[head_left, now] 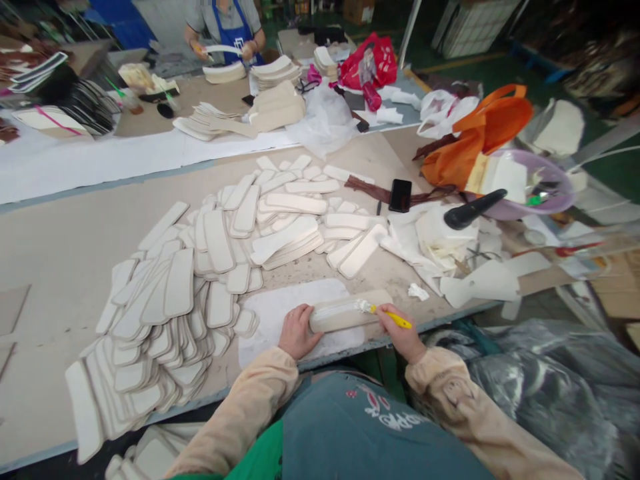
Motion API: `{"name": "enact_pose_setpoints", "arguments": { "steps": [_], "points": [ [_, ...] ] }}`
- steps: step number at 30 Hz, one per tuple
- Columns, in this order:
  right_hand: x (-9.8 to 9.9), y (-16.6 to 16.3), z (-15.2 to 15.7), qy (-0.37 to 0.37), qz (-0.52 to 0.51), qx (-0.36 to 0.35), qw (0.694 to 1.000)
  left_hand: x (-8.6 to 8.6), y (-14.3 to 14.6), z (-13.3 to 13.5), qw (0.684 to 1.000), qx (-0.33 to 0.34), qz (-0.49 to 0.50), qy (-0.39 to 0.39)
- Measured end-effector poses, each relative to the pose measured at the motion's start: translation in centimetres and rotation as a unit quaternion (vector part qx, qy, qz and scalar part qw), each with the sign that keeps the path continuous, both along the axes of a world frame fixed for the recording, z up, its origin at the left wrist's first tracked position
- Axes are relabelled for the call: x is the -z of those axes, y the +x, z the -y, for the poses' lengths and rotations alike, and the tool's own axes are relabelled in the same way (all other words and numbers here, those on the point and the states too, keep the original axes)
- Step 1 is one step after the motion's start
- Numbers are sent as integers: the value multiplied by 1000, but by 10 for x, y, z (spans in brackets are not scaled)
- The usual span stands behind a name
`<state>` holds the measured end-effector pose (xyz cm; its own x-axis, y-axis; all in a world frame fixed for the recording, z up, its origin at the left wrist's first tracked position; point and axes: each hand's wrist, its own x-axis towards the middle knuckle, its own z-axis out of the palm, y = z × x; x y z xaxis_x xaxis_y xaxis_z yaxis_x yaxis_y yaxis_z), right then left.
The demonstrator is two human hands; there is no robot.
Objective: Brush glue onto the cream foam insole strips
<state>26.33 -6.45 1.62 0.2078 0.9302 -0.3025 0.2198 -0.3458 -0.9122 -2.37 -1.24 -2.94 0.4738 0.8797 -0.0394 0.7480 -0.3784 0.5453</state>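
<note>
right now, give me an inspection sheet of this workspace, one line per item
Surface: table with a brownish-grey top, dark specks near the work; white sheet partly under the long panel.
Job's things: long panel bears a white streak; yellow-handled brush rests its whitened tip on it; heap of pale panels to the left.
Clutter: phone, orange bag, purple basin, crumpled white scrap, all toward the right.
Hands: left hand on the panel's left end; right hand grips the brush.
Cables: thin pale strand at far right, too blurred to identify.
Surroundings: co-worker opposite, holding a curved strip; clear plastic lower right.
</note>
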Motion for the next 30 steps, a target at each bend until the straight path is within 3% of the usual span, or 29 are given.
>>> {"name": "enact_pose_setpoints", "arguments": {
  "steps": [5,9,11,16,21,25,30],
  "points": [
    [-2,37,5,-2,57,65,996,-1,1,0,1000,7,5,0],
    [-13,30,9,27,86,71,993,-4,1,0,1000,14,2,-2],
    [-17,11,9,41,45,44,997,-5,1,1,1000,15,0,-6],
    [-18,-53,5,6,-79,-107,991,-7,1,2,1000,12,-4,-1],
    [-9,-83,-3,-19,-79,-191,978,-9,3,1,1000,14,-5,-2],
    [-5,-75,-2,-16,-57,-191,980,-10,4,0,1000,18,-14,-8],
    [-4,-44,5,-18,-40,-136,990,-5,1,0,999,24,-22,-5]
  ]
}}
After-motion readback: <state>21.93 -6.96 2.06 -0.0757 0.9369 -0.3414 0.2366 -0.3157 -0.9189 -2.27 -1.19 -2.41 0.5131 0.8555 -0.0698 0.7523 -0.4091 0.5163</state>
